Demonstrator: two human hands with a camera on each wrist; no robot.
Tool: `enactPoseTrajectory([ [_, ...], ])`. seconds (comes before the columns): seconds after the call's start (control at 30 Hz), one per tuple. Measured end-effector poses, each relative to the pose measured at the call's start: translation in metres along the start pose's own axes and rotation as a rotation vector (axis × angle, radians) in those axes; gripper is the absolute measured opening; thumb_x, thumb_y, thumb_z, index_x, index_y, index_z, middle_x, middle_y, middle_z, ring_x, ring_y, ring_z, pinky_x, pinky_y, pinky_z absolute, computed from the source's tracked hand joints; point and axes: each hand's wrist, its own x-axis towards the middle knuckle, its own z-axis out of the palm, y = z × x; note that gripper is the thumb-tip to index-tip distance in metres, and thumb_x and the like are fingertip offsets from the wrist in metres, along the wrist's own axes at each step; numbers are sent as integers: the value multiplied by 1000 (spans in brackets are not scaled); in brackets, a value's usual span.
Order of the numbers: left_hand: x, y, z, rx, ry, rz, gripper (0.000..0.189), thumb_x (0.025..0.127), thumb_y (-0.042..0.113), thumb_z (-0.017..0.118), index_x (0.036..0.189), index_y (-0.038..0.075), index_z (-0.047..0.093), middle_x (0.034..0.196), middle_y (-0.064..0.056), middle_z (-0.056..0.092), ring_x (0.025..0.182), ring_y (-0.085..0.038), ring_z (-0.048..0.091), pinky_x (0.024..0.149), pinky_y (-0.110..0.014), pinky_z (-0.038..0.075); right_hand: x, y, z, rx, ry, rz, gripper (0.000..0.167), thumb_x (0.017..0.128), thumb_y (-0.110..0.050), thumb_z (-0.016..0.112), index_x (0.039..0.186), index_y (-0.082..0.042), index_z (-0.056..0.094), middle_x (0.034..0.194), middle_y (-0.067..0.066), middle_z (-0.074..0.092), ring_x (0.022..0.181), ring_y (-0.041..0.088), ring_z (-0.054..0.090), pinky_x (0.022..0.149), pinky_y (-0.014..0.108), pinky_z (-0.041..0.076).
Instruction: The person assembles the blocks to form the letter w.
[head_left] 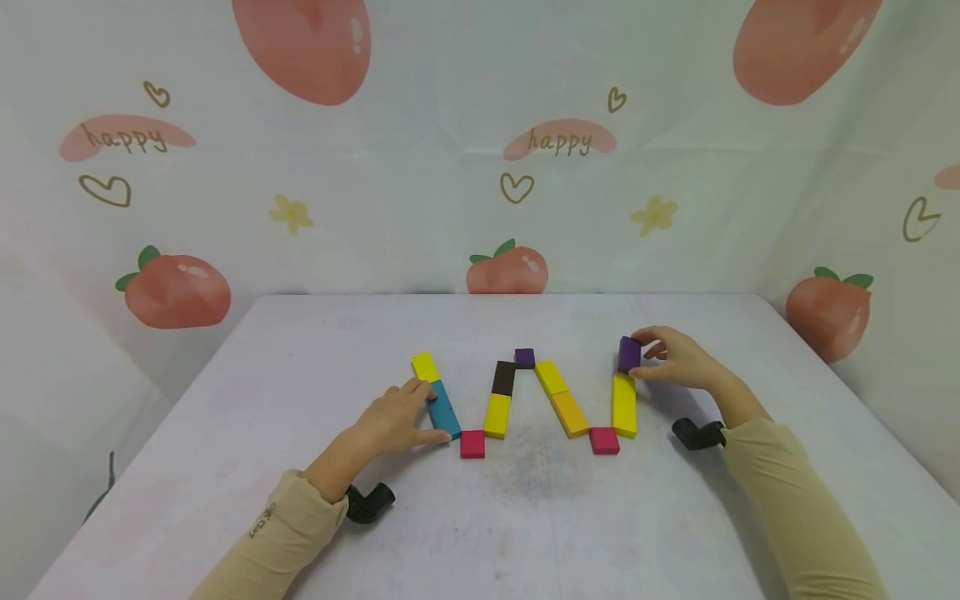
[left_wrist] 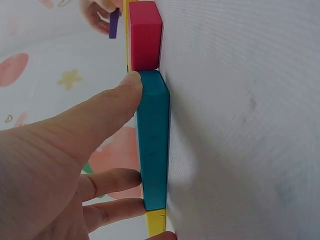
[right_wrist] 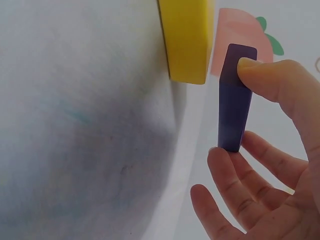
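Observation:
My right hand [head_left: 678, 358] pinches a purple block [right_wrist: 235, 107] by its two ends between thumb and fingertips. The block is raised, near the far end of a long yellow block [right_wrist: 189, 42]; a gap shows between them in the right wrist view. My left hand [head_left: 392, 419] rests along a long blue block [left_wrist: 154, 145], its thumb at the near end and fingers at the far end. A yellow block [head_left: 424, 366] adjoins the blue one's far end, and a red block [left_wrist: 145, 36] its near end.
The zigzag row continues with a yellow block [head_left: 497, 416], a dark brown block [head_left: 503, 378], a small purple block [head_left: 524, 358], another yellow block [head_left: 551, 377], an orange-yellow block [head_left: 570, 414] and a second red block [head_left: 604, 440]. Behind the white table [head_left: 525, 533] hangs a peach-print cloth [head_left: 420, 208].

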Motion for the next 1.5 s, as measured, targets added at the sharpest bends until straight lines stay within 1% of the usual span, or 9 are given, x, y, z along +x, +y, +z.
enactPoseTrajectory([
  [0.43, 0, -1, 0, 10, 4, 12, 63, 77, 47, 72, 119, 5, 51, 122, -12, 52, 89, -26, 50, 81, -41, 48, 6, 3, 4, -10, -9, 8, 60, 80, -21, 72, 126, 7, 47, 119, 27, 53, 101, 36, 59, 93, 51, 47],
  [0.67, 0, 0, -1, 14, -1, 6, 64, 77, 47, 71, 120, 5, 51, 122, -12, 52, 90, -26, 50, 82, -41, 48, 8, 5, 5, -7, -28, 23, 62, 81, -24, 72, 127, 7, 46, 121, 28, 52, 102, 36, 58, 90, 50, 49],
  [1.13, -1, 0, -1, 0, -12, -2, 64, 76, 47, 72, 120, 5, 50, 124, -13, 52, 91, -26, 49, 84, -42, 48, 9, 7, 5, -16, -39, 39, 63, 80, -24, 72, 129, 5, 45, 123, 27, 51, 103, 35, 57, 89, 48, 50],
  [1.27, -1, 0, -1, -1, -11, -4, 65, 76, 47, 72, 120, 5, 50, 124, -12, 52, 93, -26, 50, 85, -43, 48, 9, 7, 5, -12, -48, 46, 63, 80, -24, 72, 129, 5, 44, 124, 27, 51, 104, 36, 57, 88, 47, 51],
  [1.5, -1, 0, -1, 12, -6, 0, 63, 76, 47, 72, 119, 5, 51, 123, -12, 52, 91, -26, 49, 83, -42, 49, 7, 6, 5, 16, -85, 57, 63, 82, -26, 70, 130, 5, 43, 126, 29, 49, 106, 38, 56, 89, 48, 50],
])
